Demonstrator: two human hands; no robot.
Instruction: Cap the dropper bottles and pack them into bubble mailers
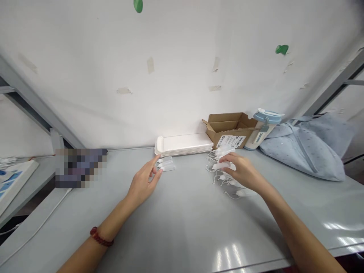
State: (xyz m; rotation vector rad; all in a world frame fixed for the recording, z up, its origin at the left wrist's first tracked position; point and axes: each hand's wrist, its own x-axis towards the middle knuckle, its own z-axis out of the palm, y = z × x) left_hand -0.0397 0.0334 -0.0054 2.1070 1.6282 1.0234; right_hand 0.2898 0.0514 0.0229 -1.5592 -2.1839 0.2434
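Desk: was grey.
Wall: rose white behind the desk.
Metal bar: slanted at the desk's left.
Reflections: streaked the desk's near edge.

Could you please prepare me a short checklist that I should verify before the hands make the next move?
1. Right hand has a translucent tube pinched: ok, it is between thumb and fingers.
2. Left hand near the left group of tubes: ok, fingertips are at their left ends; firm contact, cannot tell.
3. White cords on the right untangled: cannot tell, they crowd together.
4. Cardboard box open: ok.
5. Flat white stack lying on the table: ok.
6. Tumbler has its lid on: ok.
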